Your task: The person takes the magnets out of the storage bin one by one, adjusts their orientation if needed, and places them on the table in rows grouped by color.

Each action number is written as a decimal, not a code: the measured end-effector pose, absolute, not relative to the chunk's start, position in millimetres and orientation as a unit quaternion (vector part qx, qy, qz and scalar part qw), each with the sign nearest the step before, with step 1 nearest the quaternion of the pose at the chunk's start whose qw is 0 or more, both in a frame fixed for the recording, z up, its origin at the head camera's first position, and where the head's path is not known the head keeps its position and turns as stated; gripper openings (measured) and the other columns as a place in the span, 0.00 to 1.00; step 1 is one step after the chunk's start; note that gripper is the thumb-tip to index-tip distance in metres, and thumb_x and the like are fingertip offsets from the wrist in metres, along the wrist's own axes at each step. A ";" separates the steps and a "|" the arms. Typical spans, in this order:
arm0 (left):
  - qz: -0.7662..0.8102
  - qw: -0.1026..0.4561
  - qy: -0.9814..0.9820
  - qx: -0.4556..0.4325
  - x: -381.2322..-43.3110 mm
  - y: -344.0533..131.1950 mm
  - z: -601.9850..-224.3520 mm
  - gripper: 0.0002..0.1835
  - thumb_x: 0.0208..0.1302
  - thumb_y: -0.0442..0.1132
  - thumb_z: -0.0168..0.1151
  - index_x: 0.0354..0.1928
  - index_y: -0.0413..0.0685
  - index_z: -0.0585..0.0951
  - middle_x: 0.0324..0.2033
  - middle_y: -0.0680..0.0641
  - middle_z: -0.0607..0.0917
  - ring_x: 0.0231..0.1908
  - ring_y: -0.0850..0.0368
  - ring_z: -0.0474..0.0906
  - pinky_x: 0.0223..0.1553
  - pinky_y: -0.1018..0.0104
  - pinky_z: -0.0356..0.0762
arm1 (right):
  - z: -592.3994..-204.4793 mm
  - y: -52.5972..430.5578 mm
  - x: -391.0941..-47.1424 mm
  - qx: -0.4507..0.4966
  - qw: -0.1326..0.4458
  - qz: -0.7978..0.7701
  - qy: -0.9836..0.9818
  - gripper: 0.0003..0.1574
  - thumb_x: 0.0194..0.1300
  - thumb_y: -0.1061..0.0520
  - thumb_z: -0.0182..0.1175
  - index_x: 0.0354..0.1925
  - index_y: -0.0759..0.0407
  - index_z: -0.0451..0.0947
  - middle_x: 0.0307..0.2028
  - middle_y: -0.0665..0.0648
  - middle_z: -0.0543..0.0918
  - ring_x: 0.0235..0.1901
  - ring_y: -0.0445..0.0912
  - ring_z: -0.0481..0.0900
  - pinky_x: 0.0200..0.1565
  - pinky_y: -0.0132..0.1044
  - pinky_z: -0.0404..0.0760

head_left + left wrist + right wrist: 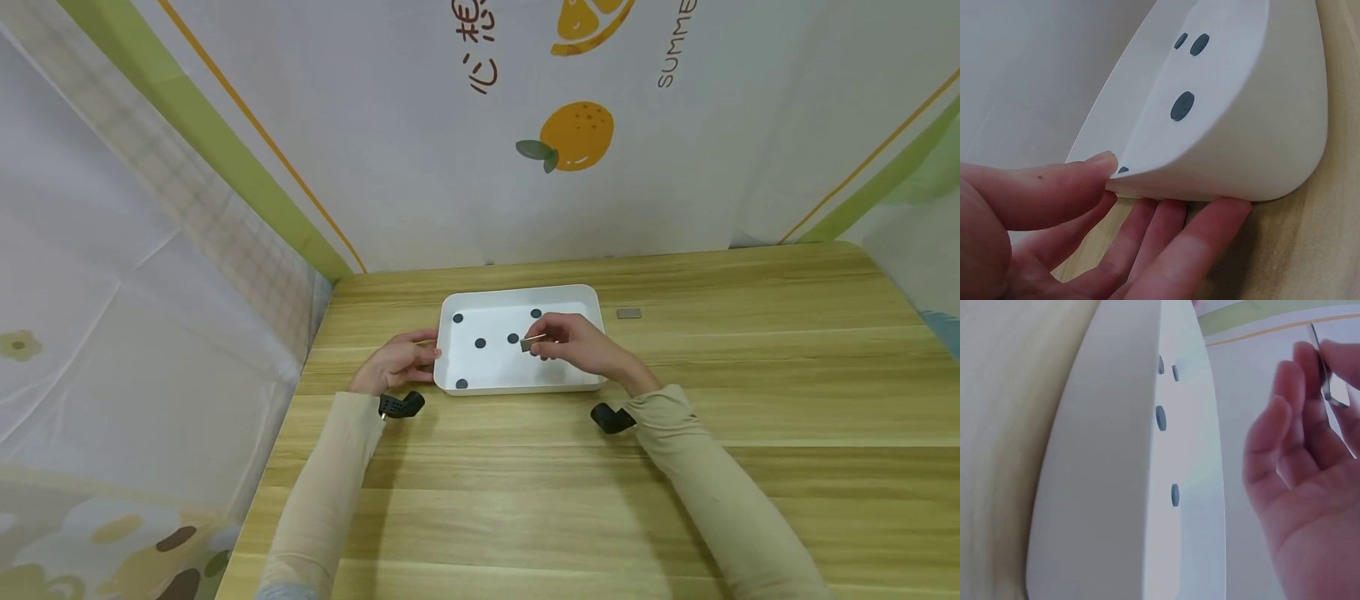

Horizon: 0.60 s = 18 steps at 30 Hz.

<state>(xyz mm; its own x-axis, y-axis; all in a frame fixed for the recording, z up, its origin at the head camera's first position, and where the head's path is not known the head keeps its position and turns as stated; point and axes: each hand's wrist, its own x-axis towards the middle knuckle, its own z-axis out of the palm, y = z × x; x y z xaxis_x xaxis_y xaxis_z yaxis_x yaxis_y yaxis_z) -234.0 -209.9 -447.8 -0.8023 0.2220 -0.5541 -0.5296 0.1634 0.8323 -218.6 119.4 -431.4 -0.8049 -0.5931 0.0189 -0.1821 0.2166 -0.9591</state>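
A white rectangular tray (487, 367) lies on the wooden table, with several small dark round discs (480, 343) spread on its floor. At its left end my left hand (397, 364) holds the tray. In the left wrist view the thumb is at the rim, and the fingers touch the lower outer wall. Over the right half of the tray, my right hand (581, 343) pinches a small, thin, shiny metal piece (528, 343) between thumb and fingers. The right wrist view shows this piece (1337, 392) edge-on, partly hidden by the fingers.
Right of the tray, a small flat grey rectangular piece (629, 313) lies on the wooden table (495, 483). A white printed curtain (420, 183) hangs behind the table's back edge, and more cloth (150, 333) hangs at the left. Each wrist carries a black camera mount (402, 405).
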 end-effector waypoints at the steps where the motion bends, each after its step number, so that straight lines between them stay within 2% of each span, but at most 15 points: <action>1: 0.637 0.295 0.704 -0.110 -233.9 -209.8 -447.5 0.32 0.68 0.28 0.53 0.73 0.43 0.57 0.54 0.42 0.75 0.43 0.58 0.80 0.41 0.62 0.84 | -430.4 119.9 -218.4 -0.251 0.176 -0.574 0.759 0.09 0.66 0.60 0.60 0.44 0.60 0.78 0.39 0.61 0.83 0.40 0.54 0.80 0.46 0.53 0.79; 3: 0.636 0.294 0.705 -0.111 -233.7 -209.5 -447.1 0.32 0.69 0.28 0.53 0.73 0.43 0.58 0.53 0.42 0.75 0.42 0.58 0.80 0.41 0.62 0.84 | -428.6 121.1 -217.8 -0.246 0.168 -0.578 0.760 0.09 0.67 0.60 0.60 0.45 0.60 0.78 0.39 0.61 0.83 0.41 0.59 0.79 0.46 0.54 0.79; 6: 0.636 0.292 0.705 -0.113 -233.5 -209.2 -446.7 0.32 0.69 0.28 0.53 0.73 0.44 0.58 0.53 0.42 0.75 0.42 0.58 0.80 0.40 0.62 0.84 | -428.4 124.5 -218.0 -0.242 0.152 -0.574 0.768 0.11 0.67 0.60 0.60 0.47 0.61 0.78 0.39 0.59 0.83 0.41 0.63 0.78 0.44 0.50 0.81; 12: 0.638 0.292 0.704 -0.110 -233.4 -209.7 -446.6 0.32 0.69 0.28 0.53 0.73 0.43 0.58 0.52 0.43 0.75 0.41 0.58 0.80 0.40 0.62 0.84 | -428.7 133.2 -219.1 -0.224 0.135 -0.566 0.782 0.13 0.67 0.59 0.60 0.50 0.62 0.77 0.41 0.61 0.83 0.38 0.61 0.79 0.41 0.38 0.81; 14: 0.640 0.292 0.702 -0.109 -233.6 -209.8 -446.9 0.32 0.68 0.27 0.53 0.73 0.43 0.58 0.52 0.43 0.76 0.41 0.58 0.80 0.40 0.62 0.84 | -429.0 136.5 -219.8 -0.217 0.135 -0.564 0.785 0.13 0.68 0.59 0.59 0.50 0.62 0.77 0.42 0.63 0.83 0.38 0.59 0.79 0.42 0.37 0.80; 18: 0.640 0.292 0.702 -0.109 -234.0 -210.1 -447.6 0.32 0.68 0.27 0.53 0.73 0.42 0.58 0.51 0.43 0.75 0.41 0.58 0.80 0.40 0.62 0.84 | -430.3 143.5 -221.5 -0.206 0.138 -0.560 0.790 0.15 0.69 0.58 0.58 0.52 0.62 0.76 0.43 0.64 0.82 0.40 0.62 0.78 0.44 0.39 0.80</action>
<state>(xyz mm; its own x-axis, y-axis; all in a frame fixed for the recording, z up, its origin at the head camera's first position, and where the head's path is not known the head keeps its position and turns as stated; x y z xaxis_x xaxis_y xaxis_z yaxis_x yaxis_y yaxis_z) -234.0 -210.1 -447.6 -0.8053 0.2215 -0.5500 -0.5273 0.1567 0.8351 -221.5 143.5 -430.3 -0.8770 -0.4803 0.0123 -0.1709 0.2878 -0.9423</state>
